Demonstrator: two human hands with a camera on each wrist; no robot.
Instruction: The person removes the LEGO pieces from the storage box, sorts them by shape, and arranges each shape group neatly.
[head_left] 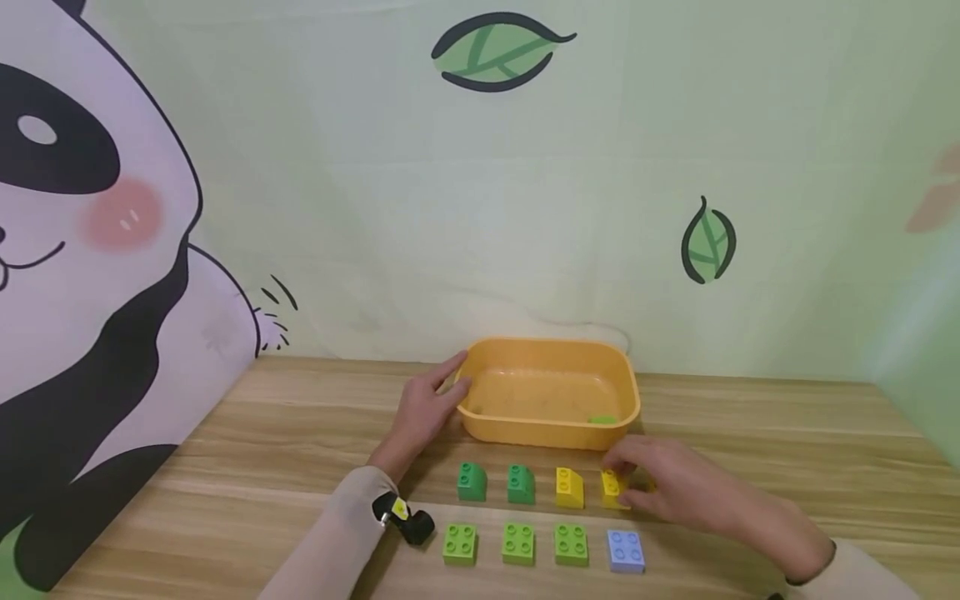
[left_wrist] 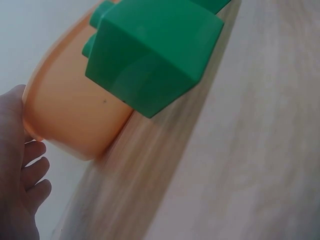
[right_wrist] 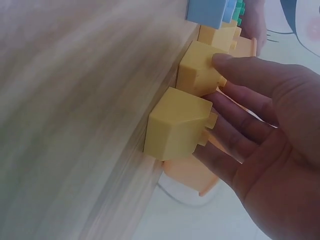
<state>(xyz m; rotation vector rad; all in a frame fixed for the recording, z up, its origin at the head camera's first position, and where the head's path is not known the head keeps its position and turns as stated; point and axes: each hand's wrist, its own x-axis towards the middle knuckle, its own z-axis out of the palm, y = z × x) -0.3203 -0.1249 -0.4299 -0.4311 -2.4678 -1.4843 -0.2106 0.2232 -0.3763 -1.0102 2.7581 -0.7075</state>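
Note:
At the left end of an orange plastic basin [head_left: 547, 432], my left hand [head_left: 423, 412] grips the rim, thumb over the edge. In the left wrist view its fingers [left_wrist: 36, 172] curl beside the basin wall. My right hand [head_left: 678, 483] pinches a yellow sloped toy brick [head_left: 611, 490] standing on the table; in the right wrist view the thumb [right_wrist: 225, 62] lies on that brick. Closer to that camera is another yellow sloped brick [right_wrist: 175, 125], mostly hidden by the hand in the head view. A third yellow brick [head_left: 569, 488] stands to the left.
Two dark green sloped bricks [head_left: 471, 482] continue the row leftward. Nearer me, several lime green bricks [head_left: 518, 543] and a light blue brick [head_left: 626, 551] form a second row. A lime piece [head_left: 602, 420] lies inside the basin. Behind the wooden table hangs a printed cloth [head_left: 390, 250].

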